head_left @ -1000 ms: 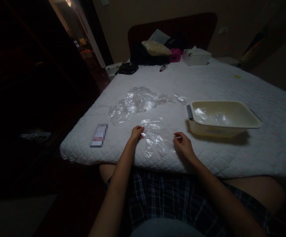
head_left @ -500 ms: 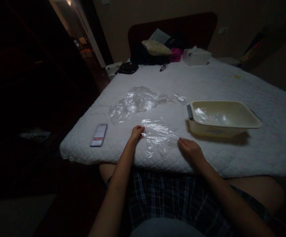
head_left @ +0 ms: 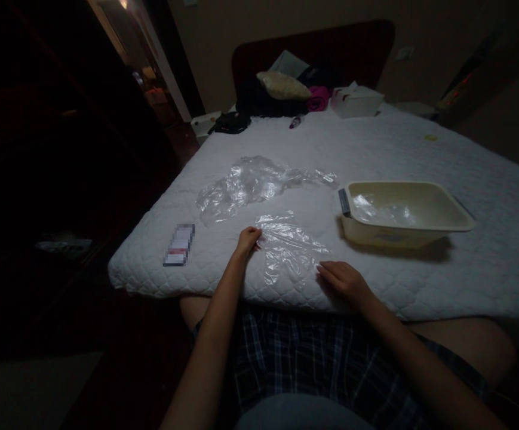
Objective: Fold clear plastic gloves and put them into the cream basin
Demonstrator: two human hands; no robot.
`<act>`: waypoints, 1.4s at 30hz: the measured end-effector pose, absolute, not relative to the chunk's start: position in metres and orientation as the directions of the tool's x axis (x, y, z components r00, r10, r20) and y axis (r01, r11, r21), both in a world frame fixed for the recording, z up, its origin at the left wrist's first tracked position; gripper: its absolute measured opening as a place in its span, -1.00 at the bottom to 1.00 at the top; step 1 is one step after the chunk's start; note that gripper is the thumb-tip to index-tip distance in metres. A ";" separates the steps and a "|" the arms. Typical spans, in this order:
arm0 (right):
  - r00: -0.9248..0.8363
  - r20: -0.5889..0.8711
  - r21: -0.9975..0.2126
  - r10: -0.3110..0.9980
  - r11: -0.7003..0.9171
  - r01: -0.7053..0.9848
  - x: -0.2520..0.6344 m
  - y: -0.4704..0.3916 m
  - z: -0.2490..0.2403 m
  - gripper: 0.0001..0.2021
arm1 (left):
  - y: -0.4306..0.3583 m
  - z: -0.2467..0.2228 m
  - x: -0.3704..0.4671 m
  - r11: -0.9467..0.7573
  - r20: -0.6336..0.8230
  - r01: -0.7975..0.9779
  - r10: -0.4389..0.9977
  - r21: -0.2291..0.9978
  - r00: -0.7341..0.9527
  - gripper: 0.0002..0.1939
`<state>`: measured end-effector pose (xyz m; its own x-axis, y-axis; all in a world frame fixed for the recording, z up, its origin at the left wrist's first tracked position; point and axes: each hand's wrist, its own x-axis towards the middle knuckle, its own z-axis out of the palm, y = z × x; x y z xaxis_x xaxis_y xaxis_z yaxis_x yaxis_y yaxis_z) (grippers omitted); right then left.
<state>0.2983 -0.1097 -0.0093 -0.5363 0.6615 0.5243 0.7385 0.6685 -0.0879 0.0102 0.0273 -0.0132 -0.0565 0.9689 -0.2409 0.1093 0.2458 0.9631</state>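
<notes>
Cannot tell touch from gap between the bare right hand [head_left: 344, 279] and the thin, clear, crinkled plastic film [head_left: 283, 254]. Cannot read the pixelated, dark-rimmed rectangular phone [head_left: 179, 245], nor identify the tiny yellow scrap [head_left: 430, 137] on the white quilted bedcover [head_left: 375, 155].

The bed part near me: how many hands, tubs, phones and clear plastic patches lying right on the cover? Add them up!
Left hand and right hand: 2
Near plastic patch and far plastic patch: 2
Cream tub: 1
Phone: 1
Total: 6
</notes>
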 end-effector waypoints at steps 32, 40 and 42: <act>-0.440 0.511 -0.298 0.739 0.632 0.716 0.305 -0.129 -0.027 -0.79 | 0.025 0.020 -0.006 0.255 -0.201 0.363 0.963 0.896 -0.179 -0.89; -0.396 0.571 -0.362 0.719 0.653 0.665 0.304 -0.132 -0.019 -0.84 | -0.014 0.047 0.081 -0.369 0.248 0.683 0.929 0.630 0.273 -0.91; -0.395 0.588 -0.341 0.705 0.660 0.669 0.305 -0.134 -0.017 -0.87 | -0.026 0.049 0.106 -0.456 0.227 0.656 0.885 0.601 0.407 -0.87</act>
